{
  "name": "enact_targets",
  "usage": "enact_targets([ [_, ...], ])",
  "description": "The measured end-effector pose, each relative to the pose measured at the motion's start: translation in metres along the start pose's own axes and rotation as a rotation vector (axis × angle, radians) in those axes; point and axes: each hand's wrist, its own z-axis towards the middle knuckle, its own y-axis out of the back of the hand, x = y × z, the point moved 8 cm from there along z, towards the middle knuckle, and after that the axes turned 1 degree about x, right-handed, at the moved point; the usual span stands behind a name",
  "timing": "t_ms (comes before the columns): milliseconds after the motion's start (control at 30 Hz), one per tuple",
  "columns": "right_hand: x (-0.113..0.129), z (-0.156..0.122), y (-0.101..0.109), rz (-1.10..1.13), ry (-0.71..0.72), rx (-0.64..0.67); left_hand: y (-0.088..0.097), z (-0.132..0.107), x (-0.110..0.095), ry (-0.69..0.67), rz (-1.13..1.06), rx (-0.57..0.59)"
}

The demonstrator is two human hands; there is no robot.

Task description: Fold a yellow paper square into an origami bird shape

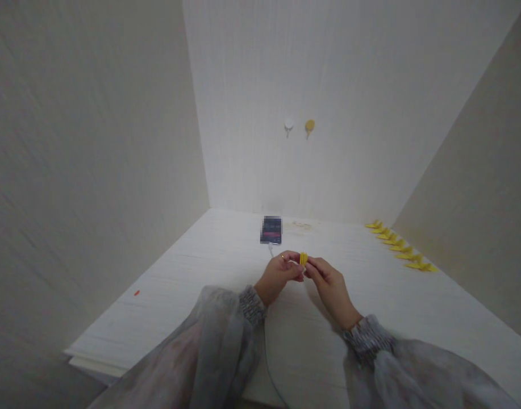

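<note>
My left hand and my right hand meet above the middle of the white table. Both pinch a small yellow piece between their fingertips. It looks like folded paper, but it is too small to be sure. A ring shows on a finger of my left hand. Grey sleeves cover both forearms. Just behind the hands lies a dark phone with a white cable running from it toward me.
A row of several yellow folded pieces lies along the table's right edge by the wall. Two round hooks, one white and one yellow, are on the back wall. A small red speck sits on the table's left. Walls close in on three sides.
</note>
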Motion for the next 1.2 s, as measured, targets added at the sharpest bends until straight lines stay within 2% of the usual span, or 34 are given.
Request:
enact_targets([
  [200,0.016,0.0,0.0,-0.103,0.126,0.0,0.0,0.0,0.004,0.016,-0.036,-0.002],
  [433,0.013,-0.002,0.0,-0.171,0.13,-0.008,-0.001,0.001,0.005,0.028,-0.047,0.011],
  [833,0.021,-0.004,0.005,-0.311,0.174,-0.075,0.0,0.0,0.002,0.035,-0.029,-0.02],
  [1200,0.024,-0.006,0.007,-0.338,0.182,-0.115,0.001,0.001,0.002,0.024,-0.002,-0.021],
])
